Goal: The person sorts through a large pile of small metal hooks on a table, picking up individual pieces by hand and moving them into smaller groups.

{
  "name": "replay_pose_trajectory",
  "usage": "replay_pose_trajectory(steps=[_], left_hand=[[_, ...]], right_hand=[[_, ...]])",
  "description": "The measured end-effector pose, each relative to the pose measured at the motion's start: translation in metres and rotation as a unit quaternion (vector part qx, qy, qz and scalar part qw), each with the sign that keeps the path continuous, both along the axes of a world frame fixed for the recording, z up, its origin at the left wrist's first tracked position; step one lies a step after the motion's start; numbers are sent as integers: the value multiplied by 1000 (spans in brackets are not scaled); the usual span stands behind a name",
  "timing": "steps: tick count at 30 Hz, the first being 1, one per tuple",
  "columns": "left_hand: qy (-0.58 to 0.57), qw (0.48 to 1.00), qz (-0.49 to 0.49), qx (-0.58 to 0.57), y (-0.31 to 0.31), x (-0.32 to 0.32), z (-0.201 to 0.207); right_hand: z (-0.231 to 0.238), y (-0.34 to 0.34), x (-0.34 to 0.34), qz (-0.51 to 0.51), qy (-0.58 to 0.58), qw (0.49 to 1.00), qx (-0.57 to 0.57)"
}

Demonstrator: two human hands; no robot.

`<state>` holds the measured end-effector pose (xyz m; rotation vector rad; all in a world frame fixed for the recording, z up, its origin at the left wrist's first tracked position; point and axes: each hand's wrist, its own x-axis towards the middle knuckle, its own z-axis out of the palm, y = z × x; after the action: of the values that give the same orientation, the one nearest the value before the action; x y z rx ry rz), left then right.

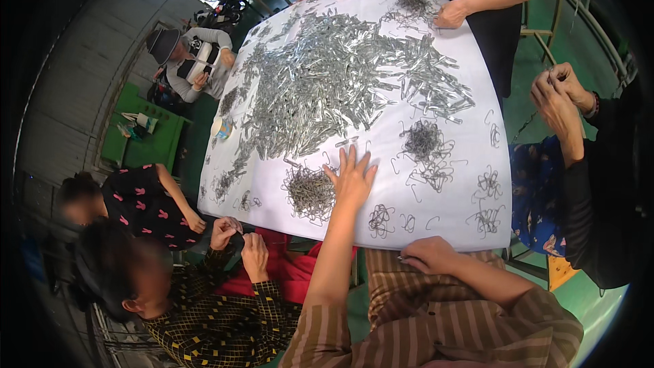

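My left hand (353, 180) reaches forward over the white-covered table (286, 221), fingers spread, palm down. Its fingertips are just short of a narrow silver metal piece (347, 142), which lies apart from the large heap of similar metal pieces (320, 82). Beside this hand, on its left, is a tangled pile of bent wire hooks (308, 193). My right hand (430, 255) rests at the table's near edge above my lap, its fingers curled. A small dark tip shows at those fingers; what it belongs to is hidden. A small cluster of wire hooks (380, 220) lies between my hands.
Another pile of wire hooks (424, 142) sits to the right, with loose hooks scattered around it. A paper cup (221, 127) stands at the table's left edge. Several people sit or stand around the table, their hands busy; one in a patterned shirt (204, 320) is close on my left.
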<state>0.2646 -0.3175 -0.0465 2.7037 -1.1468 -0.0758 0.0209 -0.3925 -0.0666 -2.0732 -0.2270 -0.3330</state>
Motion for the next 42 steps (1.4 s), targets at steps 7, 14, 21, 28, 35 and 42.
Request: replay_pose_trajectory(steps=[7, 14, 21, 28, 35, 42], left_hand=[[84, 995, -50, -9, 66, -25, 26], [161, 976, -80, -123, 74, -39, 18], [150, 971, -127, -139, 23, -52, 4], [185, 954, -135, -194, -40, -59, -16], [42, 987, 133, -75, -4, 14, -22], [7, 979, 205, -8, 4, 37, 15]], right_hand=[[2, -1, 1, 11, 0, 1000, -11], [-2, -1, 0, 13, -4, 1000, -17], [-4, -1, 0, 1, -5, 1000, -23], [-4, -1, -1, 12, 15, 999, -31], [-1, 0, -1, 8, 4, 1000, -30], [-3, -2, 0, 2, -10, 1000, -18]])
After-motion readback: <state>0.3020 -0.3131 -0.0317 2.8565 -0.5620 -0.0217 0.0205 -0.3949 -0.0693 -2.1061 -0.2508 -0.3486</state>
